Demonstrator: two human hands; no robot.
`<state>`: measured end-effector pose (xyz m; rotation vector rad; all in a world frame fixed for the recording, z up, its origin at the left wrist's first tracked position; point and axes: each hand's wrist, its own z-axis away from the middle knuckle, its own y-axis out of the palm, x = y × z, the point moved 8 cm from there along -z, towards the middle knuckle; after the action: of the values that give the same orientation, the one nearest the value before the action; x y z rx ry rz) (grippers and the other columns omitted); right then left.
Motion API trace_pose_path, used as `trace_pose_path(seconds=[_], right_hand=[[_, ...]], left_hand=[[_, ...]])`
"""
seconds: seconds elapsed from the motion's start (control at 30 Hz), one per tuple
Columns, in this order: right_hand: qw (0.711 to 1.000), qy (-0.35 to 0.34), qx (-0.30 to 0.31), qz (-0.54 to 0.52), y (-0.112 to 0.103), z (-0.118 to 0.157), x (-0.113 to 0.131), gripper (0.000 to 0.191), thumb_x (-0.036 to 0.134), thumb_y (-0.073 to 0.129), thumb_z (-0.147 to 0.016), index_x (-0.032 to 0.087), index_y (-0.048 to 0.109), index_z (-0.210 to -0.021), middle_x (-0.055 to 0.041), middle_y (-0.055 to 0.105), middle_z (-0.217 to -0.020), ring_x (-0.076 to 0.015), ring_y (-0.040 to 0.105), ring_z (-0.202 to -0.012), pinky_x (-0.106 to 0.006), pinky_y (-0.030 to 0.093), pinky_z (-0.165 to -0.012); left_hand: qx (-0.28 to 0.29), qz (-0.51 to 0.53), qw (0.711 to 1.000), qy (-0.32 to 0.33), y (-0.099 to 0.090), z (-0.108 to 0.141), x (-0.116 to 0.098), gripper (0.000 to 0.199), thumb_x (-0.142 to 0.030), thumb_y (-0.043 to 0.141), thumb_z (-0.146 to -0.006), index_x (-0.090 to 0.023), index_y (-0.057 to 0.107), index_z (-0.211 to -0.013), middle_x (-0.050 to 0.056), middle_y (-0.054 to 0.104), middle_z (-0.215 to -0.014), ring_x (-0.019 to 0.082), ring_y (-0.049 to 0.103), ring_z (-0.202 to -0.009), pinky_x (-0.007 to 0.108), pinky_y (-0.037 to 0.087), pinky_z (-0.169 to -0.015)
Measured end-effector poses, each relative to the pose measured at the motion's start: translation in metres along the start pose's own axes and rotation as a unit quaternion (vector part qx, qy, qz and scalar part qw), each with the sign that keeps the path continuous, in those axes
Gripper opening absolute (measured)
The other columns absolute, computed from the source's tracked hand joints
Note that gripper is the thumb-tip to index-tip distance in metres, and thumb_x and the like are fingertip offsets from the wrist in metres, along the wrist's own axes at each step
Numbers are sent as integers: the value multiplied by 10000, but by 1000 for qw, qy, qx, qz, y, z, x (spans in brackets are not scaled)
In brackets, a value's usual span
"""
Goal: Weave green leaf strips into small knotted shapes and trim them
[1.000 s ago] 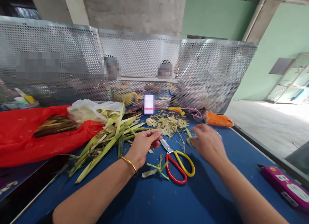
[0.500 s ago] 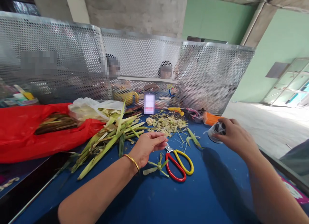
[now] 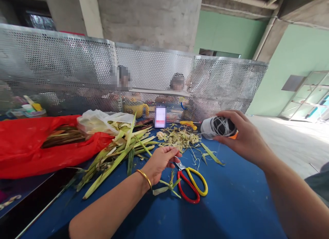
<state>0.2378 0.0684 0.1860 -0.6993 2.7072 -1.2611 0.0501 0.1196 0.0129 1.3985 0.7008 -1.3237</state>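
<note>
My right hand [image 3: 245,138] is wrapped around a spool of pale thread [image 3: 218,126], raised above the right side of the blue table [image 3: 226,198]. The spool lies tilted on its side, its dark end towards my palm. My left hand [image 3: 163,163] is closed in a pinch near the table's middle; what its fingertips hold is too small to make out. Just beside those fingers lie scissors [image 3: 181,166] with one red and one yellow handle, the blade tips hidden by the hand. A small knotted piece of green husk [image 3: 171,184] rests below my left hand.
Left of my hands lies a heap of long husk strips [image 3: 110,165], beside a red plastic bag [image 3: 20,143] and a white bag [image 3: 102,119]. Husk scraps [image 3: 181,138] lie ahead, before a lit phone [image 3: 160,117]. A perforated metal screen [image 3: 154,64] stands behind, people beyond it.
My right hand has moved left and lifted the spool, tipping it sideways. My left hand stays pinched beside the scissors. The view has tilted up slightly.
</note>
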Motion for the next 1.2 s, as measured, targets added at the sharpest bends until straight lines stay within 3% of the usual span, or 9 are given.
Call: trace_pose_path(seconds=[0.17, 0.27, 0.5, 0.6, 0.73, 0.87, 0.97, 1.07, 1.2], right_hand=[[992, 23, 5, -123, -5, -19, 16, 559, 409, 741, -692, 261, 520, -1183, -38, 608, -1089, -231, 601, -938, -366, 497, -819], [981, 35, -6, -188, -4, -28, 26, 572, 394, 750, -678, 249, 521, -1182, -25, 622, -1020, -213, 605, -885, -343, 508, -766], [966, 44, -61, -247, 13, -46, 38, 546, 355, 721, -685, 252, 513, -1179, -7, 616, -949, -195, 598, -850, -351, 508, -746], [963, 56, -70, -256, 16, -46, 31, 535, 347, 726, -677, 256, 522, -1163, 5, 613, -916, -187, 597, -824, -352, 508, -738], [954, 121, -117, -249, -1, -35, -2, 544, 329, 760, -629, 254, 554, -1127, 8, 613, -870, -199, 603, -806, -372, 510, -737], [924, 218, -171, -262, -18, -8, -52, 542, 321, 811, -546, 266, 610, -1046, 2, 616, -815, -209, 601, -766, -373, 506, -713], [914, 290, -170, -226, -18, 20, -85, 558, 360, 827, -500, 254, 631, -1012, -18, 622, -765, -213, 589, -712, -355, 494, -652], [912, 337, -125, -199, -9, 49, -111, 586, 411, 819, -473, 242, 629, -1001, -31, 640, -742, -223, 591, -667, -342, 486, -587], [929, 346, -16, -132, 7, 85, -140, 589, 478, 764, -528, 236, 600, -1039, -39, 675, -795, -254, 628, -714, -363, 506, -629]], left_hand=[[-1, 36, 999, 8, 2, -8, -12, 191, -299, 708, -748, -127, 697, -830, 68, 674, -876, 97, 605, -659, 187, 423, -528], [31, 74, 997, 9, 15, -14, -14, 212, -280, 718, -746, -121, 695, -884, 57, 653, -824, 97, 605, -640, 206, 467, -572], [221, 127, 965, 53, 73, -7, -29, 302, -293, 725, -745, -168, 682, -1016, 60, 659, -924, 111, 634, -695, 290, 505, -750], [289, 142, 945, 48, 85, 5, -34, 217, -312, 717, -751, -142, 681, -880, 71, 667, -902, 146, 655, -766, 306, 499, -771], [247, 133, 959, 35, 62, 3, -33, 183, -285, 736, -728, -133, 634, -730, 16, 626, -709, 124, 641, -639, 290, 510, -712], [152, 89, 984, 26, 19, -8, -32, 173, -269, 736, -725, -128, 636, -726, 20, 631, -684, 112, 628, -626, 260, 513, -690], [117, 51, 991, 27, -1, -12, -36, 175, -267, 737, -720, -128, 632, -702, 18, 631, -684, 103, 618, -622, 241, 513, -676], [101, 31, 994, 25, -13, -14, -43, 183, -267, 753, -700, -131, 632, -685, 23, 638, -675, 107, 617, -617, 240, 517, -671], [77, 3, 997, 19, -28, -16, -50, 146, -246, 747, -708, -127, 660, -711, 43, 661, -687, 119, 626, -622, 257, 534, -685]])
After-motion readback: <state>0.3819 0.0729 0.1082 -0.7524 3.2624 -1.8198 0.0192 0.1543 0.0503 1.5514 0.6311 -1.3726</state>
